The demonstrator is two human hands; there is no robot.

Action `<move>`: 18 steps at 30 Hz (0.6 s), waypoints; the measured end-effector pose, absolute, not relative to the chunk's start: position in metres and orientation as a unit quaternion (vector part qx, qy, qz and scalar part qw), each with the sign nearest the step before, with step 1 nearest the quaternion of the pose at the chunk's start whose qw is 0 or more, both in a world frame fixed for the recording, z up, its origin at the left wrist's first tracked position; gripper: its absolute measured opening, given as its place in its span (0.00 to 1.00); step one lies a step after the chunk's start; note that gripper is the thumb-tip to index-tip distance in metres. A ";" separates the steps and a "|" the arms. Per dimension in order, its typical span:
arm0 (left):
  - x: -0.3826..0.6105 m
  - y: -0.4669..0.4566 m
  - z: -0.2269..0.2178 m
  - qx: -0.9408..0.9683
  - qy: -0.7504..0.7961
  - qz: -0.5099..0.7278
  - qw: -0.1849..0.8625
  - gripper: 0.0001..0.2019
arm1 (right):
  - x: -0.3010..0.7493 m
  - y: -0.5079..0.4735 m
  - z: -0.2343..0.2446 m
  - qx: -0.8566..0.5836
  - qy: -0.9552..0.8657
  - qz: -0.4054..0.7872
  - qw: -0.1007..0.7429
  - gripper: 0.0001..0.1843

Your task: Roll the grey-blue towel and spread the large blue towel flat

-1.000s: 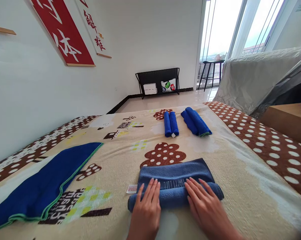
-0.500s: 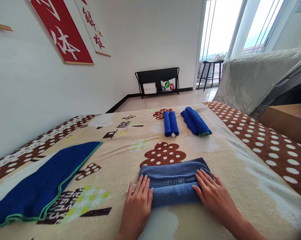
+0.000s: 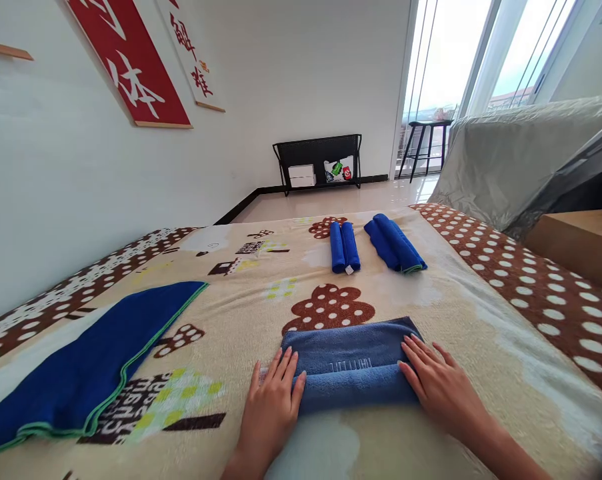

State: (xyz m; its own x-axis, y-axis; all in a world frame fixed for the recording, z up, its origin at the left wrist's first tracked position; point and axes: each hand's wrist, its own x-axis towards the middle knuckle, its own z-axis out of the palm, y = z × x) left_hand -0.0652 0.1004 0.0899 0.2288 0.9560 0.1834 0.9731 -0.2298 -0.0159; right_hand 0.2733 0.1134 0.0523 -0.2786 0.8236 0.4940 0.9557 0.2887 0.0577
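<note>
A grey-blue towel [image 3: 355,387] with stitched lettering lies in front of me, its near edge rolled up and its far part flat. My left hand [image 3: 271,400] rests on the left end of the roll, fingers stretched out flat, partly covering a small white label. On the right end lies my right hand [image 3: 443,383], palm down with fingers spread. Neither hand grips the cloth. Beyond the towel are two slim blue rolls [image 3: 344,248] lying side by side with a white tag, and a thicker blue towel roll [image 3: 395,243] with green edging.
A blue cloth with green trim [image 3: 95,360] lies spread at the left. Everything rests on a patterned blanket [image 3: 241,300] with brown dotted borders. Farther off stand a black rack [image 3: 318,150], a stool [image 3: 425,140] and covered furniture [image 3: 511,153] at the right.
My right hand has shifted a little to the right, toward the towel's end. My left hand stays almost in place on the roll. The view has moved slightly.
</note>
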 end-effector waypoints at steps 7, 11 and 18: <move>0.003 0.122 0.097 -0.853 -0.517 -0.072 0.007 0.24 | 0.203 0.126 0.064 -0.521 -0.841 0.005 0.147 0.27; -0.023 0.134 0.089 -0.792 -0.605 -0.083 0.007 0.26 | 0.236 0.153 0.059 -0.565 -0.814 0.020 0.137 0.32; -0.060 0.128 0.090 -0.781 -0.615 -0.103 0.042 0.24 | 0.267 0.148 0.062 -0.612 -0.775 0.006 0.157 0.32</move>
State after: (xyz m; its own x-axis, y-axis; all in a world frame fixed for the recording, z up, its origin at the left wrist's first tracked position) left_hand -0.0596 0.1280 0.0900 0.2225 0.9514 0.2129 0.9689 -0.2401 0.0602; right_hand 0.2667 0.1475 0.0617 -0.2012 0.9504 0.2372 0.9469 0.2507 -0.2013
